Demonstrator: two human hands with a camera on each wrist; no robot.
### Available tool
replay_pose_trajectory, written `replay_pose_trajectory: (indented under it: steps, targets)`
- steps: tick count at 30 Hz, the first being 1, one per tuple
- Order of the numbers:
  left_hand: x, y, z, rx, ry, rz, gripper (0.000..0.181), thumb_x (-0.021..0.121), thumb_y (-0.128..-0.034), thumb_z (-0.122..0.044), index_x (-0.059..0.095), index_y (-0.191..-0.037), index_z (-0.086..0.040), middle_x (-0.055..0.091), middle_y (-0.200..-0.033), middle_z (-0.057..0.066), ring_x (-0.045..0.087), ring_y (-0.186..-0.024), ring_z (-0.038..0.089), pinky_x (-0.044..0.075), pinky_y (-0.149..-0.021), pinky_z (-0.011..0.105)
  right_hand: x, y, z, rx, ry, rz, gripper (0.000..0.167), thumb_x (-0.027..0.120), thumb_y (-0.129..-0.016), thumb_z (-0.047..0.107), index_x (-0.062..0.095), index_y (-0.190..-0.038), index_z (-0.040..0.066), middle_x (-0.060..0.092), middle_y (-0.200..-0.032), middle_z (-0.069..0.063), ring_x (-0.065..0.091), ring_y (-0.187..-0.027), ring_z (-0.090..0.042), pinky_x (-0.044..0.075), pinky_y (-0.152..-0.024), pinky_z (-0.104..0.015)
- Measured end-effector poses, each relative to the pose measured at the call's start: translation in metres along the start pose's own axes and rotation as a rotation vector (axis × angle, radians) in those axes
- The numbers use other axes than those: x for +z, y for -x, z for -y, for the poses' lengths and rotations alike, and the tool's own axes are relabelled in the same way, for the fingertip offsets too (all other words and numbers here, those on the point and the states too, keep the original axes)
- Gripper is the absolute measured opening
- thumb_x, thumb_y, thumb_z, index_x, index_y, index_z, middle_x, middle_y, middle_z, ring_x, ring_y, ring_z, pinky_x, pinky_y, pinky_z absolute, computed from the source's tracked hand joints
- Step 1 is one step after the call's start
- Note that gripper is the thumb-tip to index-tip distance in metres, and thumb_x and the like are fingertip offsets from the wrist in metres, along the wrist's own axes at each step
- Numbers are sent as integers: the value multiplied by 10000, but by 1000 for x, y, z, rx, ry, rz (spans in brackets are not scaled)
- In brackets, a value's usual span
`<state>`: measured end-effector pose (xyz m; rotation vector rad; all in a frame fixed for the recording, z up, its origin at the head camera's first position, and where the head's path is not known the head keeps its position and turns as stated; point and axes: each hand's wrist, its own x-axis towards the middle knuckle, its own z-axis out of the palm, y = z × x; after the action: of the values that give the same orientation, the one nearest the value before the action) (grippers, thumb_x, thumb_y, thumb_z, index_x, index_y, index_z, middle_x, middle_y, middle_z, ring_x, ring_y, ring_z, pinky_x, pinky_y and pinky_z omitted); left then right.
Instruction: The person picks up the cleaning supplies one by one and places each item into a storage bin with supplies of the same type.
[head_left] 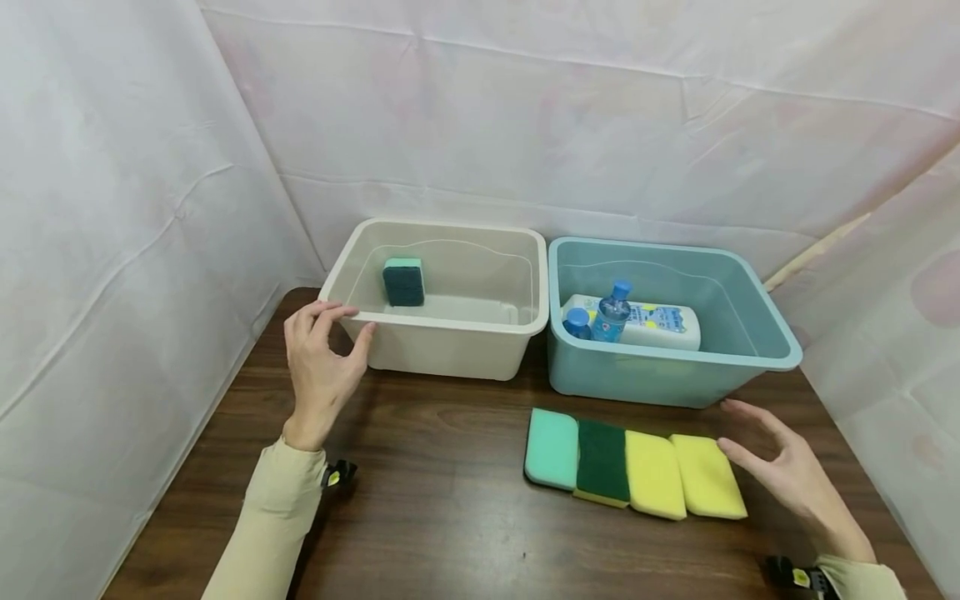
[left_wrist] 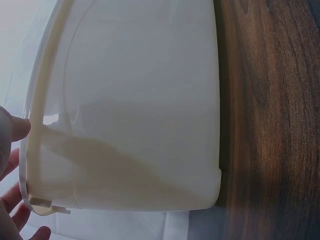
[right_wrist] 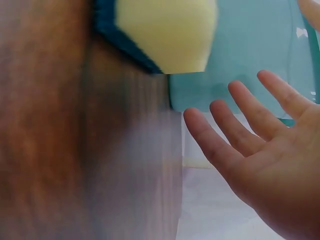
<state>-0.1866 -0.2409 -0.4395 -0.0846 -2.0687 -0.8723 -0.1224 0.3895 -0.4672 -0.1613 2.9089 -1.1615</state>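
My left hand [head_left: 322, 367] is at the front left corner of a cream plastic bin [head_left: 450, 350], its fingers loosely bent at the rim. The left wrist view shows the thumb [left_wrist: 20, 128] at the rim edge; firm contact is unclear. Inside that bin a green sponge [head_left: 403, 282] with a dark scouring side stands against the back wall. My right hand [head_left: 795, 475], fingers spread and holding nothing, is just right of a yellow sponge [head_left: 708, 477]. Left of it lie another yellow sponge [head_left: 655, 475], a dark green-topped sponge [head_left: 602, 461] and a mint green sponge [head_left: 552, 448].
Beside the cream bin stands a blue bin [head_left: 637, 379]. It holds a white bottle [head_left: 667, 325], a clear bottle [head_left: 611, 315] with a blue cap, and another blue cap [head_left: 577, 322]. White cloth [head_left: 480, 117] hangs behind and on both sides of the wooden table [head_left: 420, 517].
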Motion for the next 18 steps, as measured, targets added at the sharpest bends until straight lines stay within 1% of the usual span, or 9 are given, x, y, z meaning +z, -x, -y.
replay_pose_trajectory:
  steps: [3,6,7,10,13,14,15,16,18]
  targets:
    - [-1,-1,-1,4,-2,4,337,865,-874,-254,778,-1106,-25,660,-1240,233,499,-1245,473,363,-1086,579,5,3,1,-27,-14,18,641,740,-1024,266,483,-1601,159,483,-1412,359,354,-1239,287,473,-832,-79]
    - [0,0,-2,5,2,5,335,863,-876,-253,775,-1104,-24,659,-1243,235,498,-1246,477,361,-1086,586,9,6,0,-31,-4,36,643,760,-1010,274,503,-1592,180,472,-1415,388,331,-1254,304,483,-849,-92]
    - [0,0,-2,5,0,8,333,860,-879,-254,773,-1106,-25,657,-1244,234,497,-1247,476,362,-1088,588,10,7,0,-26,8,40,654,766,-1004,285,500,-1595,195,485,-1432,362,317,-1250,308,490,-891,-153]
    - [3,1,-2,2,11,2,318,865,-872,-231,776,-1098,-26,661,-1240,228,501,-1243,470,367,-1080,593,13,10,1,-5,62,48,715,791,-982,336,469,-1613,239,546,-1512,170,298,-1219,316,432,-892,-169]
    - [4,1,-1,3,13,-3,315,868,-867,-221,778,-1098,-27,663,-1244,223,503,-1241,466,366,-1079,590,18,10,3,-8,73,65,788,814,-961,354,432,-1632,196,561,-1556,-103,329,-1216,292,425,-890,-130]
    - [3,1,-1,3,16,-7,315,870,-865,-218,779,-1099,-27,665,-1247,222,504,-1240,468,364,-1079,591,19,10,4,-10,86,72,806,821,-953,364,429,-1633,177,559,-1556,-150,380,-1247,242,401,-847,-76]
    - [3,1,-1,4,16,-8,316,872,-864,-219,781,-1099,-29,666,-1250,220,506,-1239,466,363,-1079,591,20,10,5,-11,90,84,823,825,-949,368,423,-1633,150,551,-1564,-178,440,-1305,158,400,-846,-63]
    - [2,1,-1,5,17,-9,317,873,-863,-220,782,-1101,-31,667,-1252,218,507,-1239,466,361,-1080,590,20,10,6,-11,98,96,836,828,-944,375,420,-1632,130,544,-1571,-187,486,-1363,53,410,-852,-75]
    - [1,1,0,5,16,-11,315,874,-864,-222,783,-1101,-35,669,-1251,215,509,-1237,463,361,-1079,592,21,10,7,-6,125,115,861,836,-933,398,420,-1626,102,532,-1583,-206,540,-1424,-215,473,-895,-169]
